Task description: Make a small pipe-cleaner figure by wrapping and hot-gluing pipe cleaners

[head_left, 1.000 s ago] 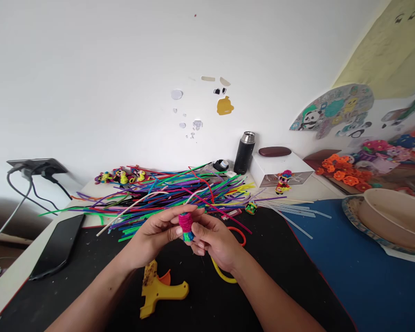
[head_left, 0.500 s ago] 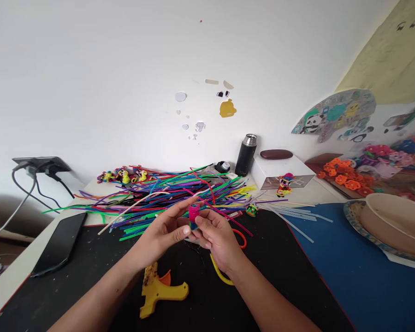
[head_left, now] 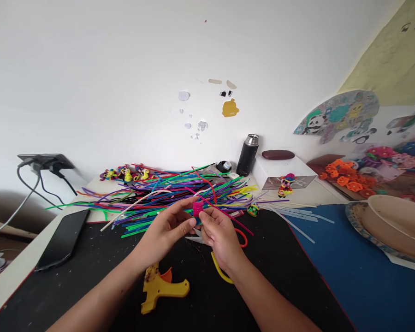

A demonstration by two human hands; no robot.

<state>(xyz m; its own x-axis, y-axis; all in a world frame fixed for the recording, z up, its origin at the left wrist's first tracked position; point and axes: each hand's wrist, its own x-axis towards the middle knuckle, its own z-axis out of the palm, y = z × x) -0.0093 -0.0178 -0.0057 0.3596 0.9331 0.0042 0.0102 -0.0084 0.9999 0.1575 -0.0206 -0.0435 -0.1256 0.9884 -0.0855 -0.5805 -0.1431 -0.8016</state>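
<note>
Above the black mat, both hands meet on a small bright pink piece (head_left: 198,209), apparently coiled pipe cleaner, with a bit of blue-green under it. My right hand (head_left: 221,235) pinches it between thumb and fingers. My left hand (head_left: 169,230) curls round its other side, index finger at the top and thumb low. The fingers hide much of its lower part. Beneath the right hand lie scissors, blades partly showing, with a red and yellow handle (head_left: 221,269). A yellow glue gun (head_left: 168,289) with an orange trigger rests nearer me.
A wide heap of coloured pipe cleaners (head_left: 141,196) lies behind the hands. Behind it stand a black flask (head_left: 247,157) and a white box (head_left: 280,168) with a small figure (head_left: 286,184) in front. A phone (head_left: 64,240) lies left, a large bowl (head_left: 397,226) right.
The pink piece has tipped slightly and shifted a little right with both hands. More of the scissor blades shows below the fingers. The whole view has moved slightly.
</note>
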